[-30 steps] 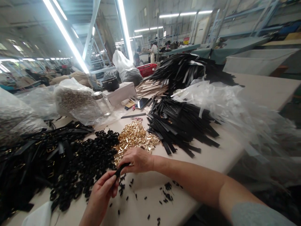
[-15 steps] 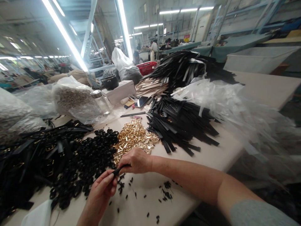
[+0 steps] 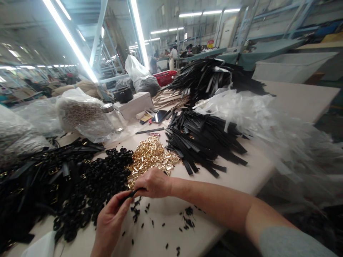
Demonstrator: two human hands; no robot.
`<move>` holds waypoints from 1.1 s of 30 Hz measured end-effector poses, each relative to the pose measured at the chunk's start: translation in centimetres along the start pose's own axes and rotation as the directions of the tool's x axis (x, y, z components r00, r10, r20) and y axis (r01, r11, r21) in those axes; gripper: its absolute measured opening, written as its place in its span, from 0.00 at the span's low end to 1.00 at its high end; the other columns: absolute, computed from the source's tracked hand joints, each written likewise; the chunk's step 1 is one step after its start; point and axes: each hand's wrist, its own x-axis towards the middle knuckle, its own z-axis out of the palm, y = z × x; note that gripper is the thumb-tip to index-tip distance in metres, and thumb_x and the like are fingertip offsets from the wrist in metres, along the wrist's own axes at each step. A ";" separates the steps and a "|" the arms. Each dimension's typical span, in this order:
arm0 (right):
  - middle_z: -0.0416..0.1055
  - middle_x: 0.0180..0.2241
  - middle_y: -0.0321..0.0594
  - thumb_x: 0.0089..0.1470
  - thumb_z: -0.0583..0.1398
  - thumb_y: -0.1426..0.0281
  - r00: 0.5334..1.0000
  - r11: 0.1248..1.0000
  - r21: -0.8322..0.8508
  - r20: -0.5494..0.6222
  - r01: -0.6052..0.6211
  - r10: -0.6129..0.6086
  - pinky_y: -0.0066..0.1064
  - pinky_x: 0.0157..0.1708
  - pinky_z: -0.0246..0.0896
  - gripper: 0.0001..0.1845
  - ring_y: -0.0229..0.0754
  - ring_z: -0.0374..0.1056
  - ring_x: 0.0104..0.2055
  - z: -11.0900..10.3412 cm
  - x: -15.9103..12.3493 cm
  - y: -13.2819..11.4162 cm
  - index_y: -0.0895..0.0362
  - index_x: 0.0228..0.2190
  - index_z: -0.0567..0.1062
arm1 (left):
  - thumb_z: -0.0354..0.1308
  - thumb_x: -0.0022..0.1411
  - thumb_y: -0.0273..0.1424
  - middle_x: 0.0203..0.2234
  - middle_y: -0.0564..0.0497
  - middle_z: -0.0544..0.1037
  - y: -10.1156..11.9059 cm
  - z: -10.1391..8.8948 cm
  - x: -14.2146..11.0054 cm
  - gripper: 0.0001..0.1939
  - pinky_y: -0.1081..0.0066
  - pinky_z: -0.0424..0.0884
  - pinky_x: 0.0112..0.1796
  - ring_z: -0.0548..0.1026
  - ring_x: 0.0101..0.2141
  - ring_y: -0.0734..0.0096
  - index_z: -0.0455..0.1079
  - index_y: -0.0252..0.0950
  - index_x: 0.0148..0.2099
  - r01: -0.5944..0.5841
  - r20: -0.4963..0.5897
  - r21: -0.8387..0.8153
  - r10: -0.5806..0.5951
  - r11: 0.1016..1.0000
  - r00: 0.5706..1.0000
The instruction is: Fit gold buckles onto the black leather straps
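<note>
A short black strap (image 3: 132,193) is stretched between my two hands above the table's near part. My left hand (image 3: 112,210) pinches its near-left end between thumb and fingers. On the other end, my right hand (image 3: 154,182) is closed, palm down, its fingers partly hidden behind the knuckles. Just beyond my right hand lies a heap of gold metal buckles (image 3: 148,155). To the left of it spreads a pile of small black loops (image 3: 107,175). Black straps (image 3: 203,139) are piled to the right of the buckles. Small black bits (image 3: 189,217) are scattered below my hands.
Black straps with gold buckles (image 3: 40,175) cover the left side. Behind stand a glass jar (image 3: 114,117), a white box (image 3: 136,105), a phone (image 3: 160,116) and a plastic bag of rings (image 3: 81,112). Clear plastic sheeting (image 3: 262,117) hangs over the right edge. A white case (image 3: 40,246) sits near left.
My left hand has shifted its fingers along the black strap, with the thumb now straighter. My right hand keeps its grip nearly in place. The whole view has moved slightly.
</note>
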 end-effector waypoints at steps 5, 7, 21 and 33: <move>0.78 0.31 0.34 0.60 0.59 0.60 0.999 0.998 -0.035 -0.027 0.043 -0.044 0.28 0.26 0.51 0.13 0.36 0.72 0.33 -0.1 -0.1 -0.5 0.55 0.32 0.77 | 0.67 0.51 0.46 0.32 0.48 0.82 0.5 -0.1 -0.1 0.20 0.71 0.74 0.37 0.78 0.34 0.64 0.77 0.37 0.40 0.029 0.036 -0.054 -0.027 0.998 0.999; 0.78 0.32 0.34 0.59 0.59 0.60 0.998 0.999 -0.027 -0.046 0.037 -0.038 0.28 0.26 0.52 0.12 0.36 0.72 0.32 0.1 -0.2 -0.7 0.55 0.32 0.77 | 0.67 0.51 0.45 0.30 0.49 0.81 0.9 0.0 -0.2 0.18 0.73 0.73 0.36 0.77 0.32 0.66 0.77 0.37 0.38 0.010 0.026 -0.048 -0.009 0.999 1.000; 0.76 0.30 0.34 0.61 0.58 0.59 0.981 0.987 -0.071 -0.141 -0.142 0.131 0.27 0.26 0.48 0.14 0.35 0.69 0.29 -0.4 0.0 1.6 0.56 0.31 0.74 | 0.60 0.58 0.46 0.26 0.48 0.78 1.3 -2.4 -0.3 0.20 0.68 0.75 0.34 0.76 0.31 0.64 0.75 0.37 0.23 -0.270 -0.235 -0.266 0.209 0.925 0.949; 0.77 0.34 0.35 0.62 0.56 0.56 0.988 0.998 -0.033 -0.148 0.049 -0.053 0.26 0.27 0.52 0.16 0.35 0.72 0.33 0.2 -0.8 -1.3 0.54 0.42 0.74 | 0.71 0.42 0.49 0.21 0.54 0.76 2.1 -0.1 0.2 0.24 0.75 0.69 0.22 0.71 0.20 0.73 0.75 0.35 0.34 0.175 -0.158 -0.246 -0.217 0.953 0.963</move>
